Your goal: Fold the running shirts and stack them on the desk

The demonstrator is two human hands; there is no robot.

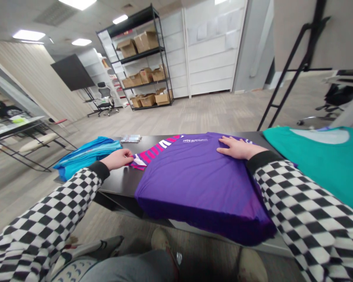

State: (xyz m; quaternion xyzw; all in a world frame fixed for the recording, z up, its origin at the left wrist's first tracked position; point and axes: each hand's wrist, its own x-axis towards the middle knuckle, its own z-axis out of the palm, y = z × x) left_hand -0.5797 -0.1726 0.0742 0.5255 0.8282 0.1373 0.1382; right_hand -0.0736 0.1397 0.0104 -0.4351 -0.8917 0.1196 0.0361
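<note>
A purple T-shirt [191, 176] with pink-and-white striped sleeves lies spread over the dark table, its lower part hanging past the front edge. My left hand [118, 158] pinches the end of the striped sleeve on the left side. Flat on the shirt's upper right, near the white printed lettering, rests my right hand [234, 147] with its fingers spread. To the left is a pile of folded blue shirts [86, 154]. A teal shirt [320, 152] lies spread at the right, beside my right forearm.
The black table [122, 180] reaches across in front of me. A small flat packet [131, 138] lies at its far edge. Beyond stand a black shelf rack [144, 51] with cardboard boxes, an office chair [104, 98] and a black-framed stand [291, 66].
</note>
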